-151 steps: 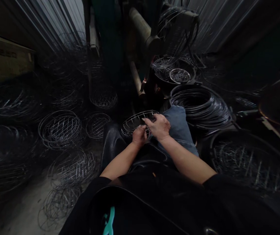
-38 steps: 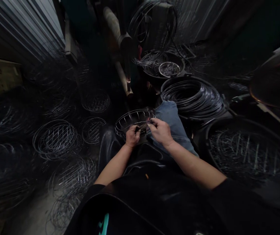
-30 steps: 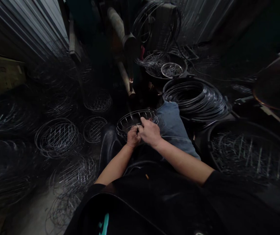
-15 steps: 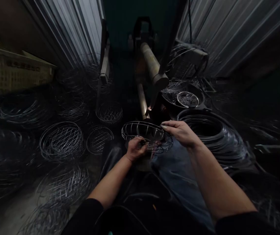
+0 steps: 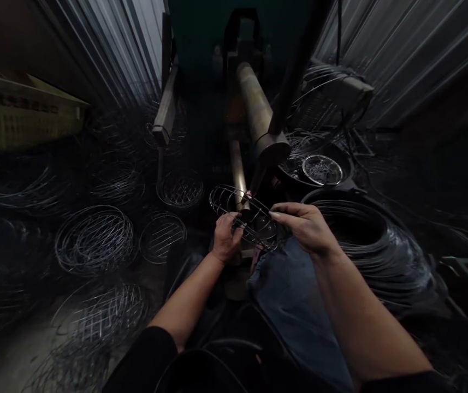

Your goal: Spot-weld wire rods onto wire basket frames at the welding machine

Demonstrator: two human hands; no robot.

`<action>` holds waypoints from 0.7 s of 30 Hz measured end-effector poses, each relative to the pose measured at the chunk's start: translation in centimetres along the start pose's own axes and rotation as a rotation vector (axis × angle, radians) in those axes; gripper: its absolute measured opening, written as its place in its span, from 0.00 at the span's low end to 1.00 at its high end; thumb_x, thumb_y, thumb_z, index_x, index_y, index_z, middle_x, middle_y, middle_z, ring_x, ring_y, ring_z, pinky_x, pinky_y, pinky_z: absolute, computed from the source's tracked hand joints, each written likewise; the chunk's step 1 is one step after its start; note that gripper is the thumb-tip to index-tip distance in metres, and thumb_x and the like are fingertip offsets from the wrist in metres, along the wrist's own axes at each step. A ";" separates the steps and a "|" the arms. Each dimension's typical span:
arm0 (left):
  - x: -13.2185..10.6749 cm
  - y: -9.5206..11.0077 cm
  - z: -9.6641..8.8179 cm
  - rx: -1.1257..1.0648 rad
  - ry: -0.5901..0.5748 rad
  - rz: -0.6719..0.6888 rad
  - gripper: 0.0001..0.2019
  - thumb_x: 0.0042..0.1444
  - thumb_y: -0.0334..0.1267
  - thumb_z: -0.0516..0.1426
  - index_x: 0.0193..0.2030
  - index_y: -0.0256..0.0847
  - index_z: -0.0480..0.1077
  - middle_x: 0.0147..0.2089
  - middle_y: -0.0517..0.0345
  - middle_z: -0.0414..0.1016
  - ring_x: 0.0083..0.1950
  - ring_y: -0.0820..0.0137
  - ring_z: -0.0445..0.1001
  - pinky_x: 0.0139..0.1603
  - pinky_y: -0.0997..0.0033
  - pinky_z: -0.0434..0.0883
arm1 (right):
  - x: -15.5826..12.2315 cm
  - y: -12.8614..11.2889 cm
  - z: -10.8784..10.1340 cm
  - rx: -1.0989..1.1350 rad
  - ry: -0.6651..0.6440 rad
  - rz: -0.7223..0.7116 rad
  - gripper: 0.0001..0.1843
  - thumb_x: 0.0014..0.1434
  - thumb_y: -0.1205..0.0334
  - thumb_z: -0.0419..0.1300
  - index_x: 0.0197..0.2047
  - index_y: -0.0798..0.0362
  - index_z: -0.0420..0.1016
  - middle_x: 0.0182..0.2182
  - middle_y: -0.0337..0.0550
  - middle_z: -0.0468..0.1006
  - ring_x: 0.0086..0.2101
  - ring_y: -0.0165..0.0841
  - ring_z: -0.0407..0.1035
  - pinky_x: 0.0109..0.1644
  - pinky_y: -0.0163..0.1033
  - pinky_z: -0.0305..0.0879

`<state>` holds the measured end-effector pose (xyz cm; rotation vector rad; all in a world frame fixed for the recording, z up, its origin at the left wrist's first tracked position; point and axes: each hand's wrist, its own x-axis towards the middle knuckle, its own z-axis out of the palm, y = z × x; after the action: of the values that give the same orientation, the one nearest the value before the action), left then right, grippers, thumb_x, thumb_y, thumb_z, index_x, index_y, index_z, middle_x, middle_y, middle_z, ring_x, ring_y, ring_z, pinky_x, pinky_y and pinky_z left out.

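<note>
Between both hands is a round wire basket (image 5: pixel 222 192), tilted, with a rim and curved ribs. My left hand (image 5: pixel 226 236) is closed on its near lower side. With thumb and forefinger, my right hand (image 5: pixel 309 226) pinches the rim on the right. The basket's far edge is up against the tip of a lower metal rod (image 5: pixel 237 169), beneath a thick metal cylinder (image 5: pixel 263 117) of the machine. Whether the wire touches the rod tip I cannot tell.
A large coil of wire (image 5: pixel 385 256) lies to the right, below a black pan (image 5: pixel 346 177) holding a small round dish (image 5: pixel 323 170). Stacked wire grids (image 5: pixel 94 240) and a flat round grid (image 5: pixel 163 237) are on the left. A yellow crate (image 5: pixel 24 117) stands farther back.
The basket has moved up and forward toward the lower rod and has tilted more. Both hands still hold it. The view has shifted slightly.
</note>
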<state>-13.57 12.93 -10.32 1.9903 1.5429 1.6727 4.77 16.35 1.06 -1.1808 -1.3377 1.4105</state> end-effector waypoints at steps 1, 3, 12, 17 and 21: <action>0.0 -0.1 0.1 -0.002 0.001 0.001 0.15 0.57 0.32 0.55 0.51 0.39 0.66 0.46 0.48 0.74 0.50 0.64 0.73 0.53 0.62 0.70 | 0.1 0.1 0.1 0.008 0.006 0.005 0.14 0.41 0.57 0.72 0.32 0.54 0.81 0.25 0.39 0.78 0.27 0.30 0.69 0.32 0.35 0.66; -0.1 -0.3 0.3 0.004 -0.001 -0.008 0.15 0.58 0.33 0.55 0.53 0.39 0.65 0.48 0.48 0.74 0.51 0.64 0.73 0.54 0.62 0.70 | 0.3 0.2 0.2 0.020 0.027 0.014 0.14 0.40 0.56 0.72 0.31 0.54 0.81 0.24 0.39 0.77 0.26 0.30 0.69 0.31 0.36 0.65; 0.2 -0.4 0.2 0.041 -0.037 -0.033 0.15 0.59 0.35 0.55 0.53 0.39 0.67 0.48 0.47 0.75 0.51 0.64 0.73 0.54 0.62 0.71 | 0.4 0.6 0.5 0.076 0.088 0.019 0.15 0.38 0.54 0.72 0.29 0.54 0.80 0.22 0.39 0.76 0.24 0.30 0.68 0.28 0.36 0.65; 0.3 -0.6 0.5 0.041 -0.037 -0.034 0.15 0.59 0.35 0.55 0.53 0.38 0.67 0.48 0.48 0.74 0.51 0.65 0.73 0.54 0.62 0.71 | 0.4 0.4 1.1 0.114 0.130 0.024 0.15 0.36 0.55 0.73 0.26 0.55 0.80 0.22 0.39 0.75 0.23 0.30 0.67 0.27 0.36 0.64; 0.0 -0.7 1.2 0.046 -0.017 -0.071 0.15 0.60 0.37 0.55 0.53 0.39 0.68 0.48 0.49 0.75 0.51 0.65 0.73 0.55 0.61 0.71 | 0.1 -0.1 1.1 0.126 0.090 0.043 0.13 0.39 0.55 0.72 0.25 0.54 0.79 0.19 0.37 0.73 0.22 0.28 0.65 0.27 0.35 0.62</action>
<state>-13.04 13.87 -11.27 1.9413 1.6410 1.6037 3.62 16.25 1.12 -1.1811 -1.1510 1.4327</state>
